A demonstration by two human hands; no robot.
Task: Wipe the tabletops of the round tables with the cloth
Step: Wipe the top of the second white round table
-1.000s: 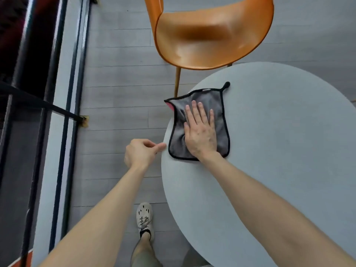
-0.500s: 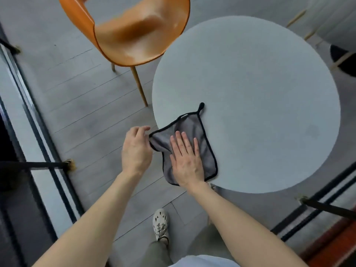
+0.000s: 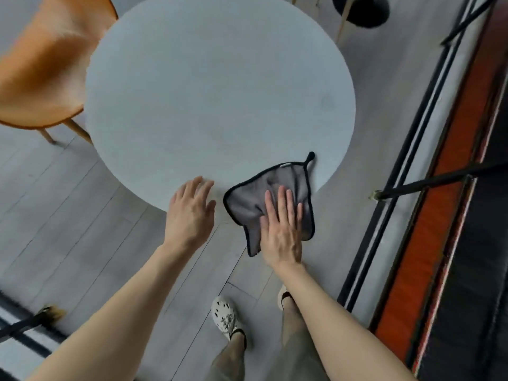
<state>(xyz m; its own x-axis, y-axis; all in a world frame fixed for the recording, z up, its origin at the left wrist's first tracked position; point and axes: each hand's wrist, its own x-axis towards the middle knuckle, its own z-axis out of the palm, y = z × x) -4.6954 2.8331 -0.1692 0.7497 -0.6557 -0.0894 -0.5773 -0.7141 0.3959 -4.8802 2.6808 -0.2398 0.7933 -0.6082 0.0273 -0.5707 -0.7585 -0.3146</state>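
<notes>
Right grip [image 3: 280, 229]: released and flat, fingers straight, palm pressing down on the cloth [image 3: 251, 203]; nothing pinched.
Left grip [image 3: 189, 213]: released, fingers spread, holds nothing; fingertips over the near rim of the bench [image 3: 214, 92], just beside the cloth's left hem. Contact with the top cannot be told.
Cloth position: near-right rim of the bench. The far part lies on the top; the near corner hangs past the rim under the right wrist.
Cloth axis: runs diagonally from the hanging near corner up to the loop [image 3: 310, 156] at far right.
Key relation: almost all of the bare top lies ahead and to the left of the right grip. The likely stroke is away from the body and leftward.
Nearer hand: right, already on the cloth.
Risk: the overhang may let the cloth slide off the rim.
Surroundings: orange chair [image 3: 35, 72] at far left, touching nothing.
</notes>
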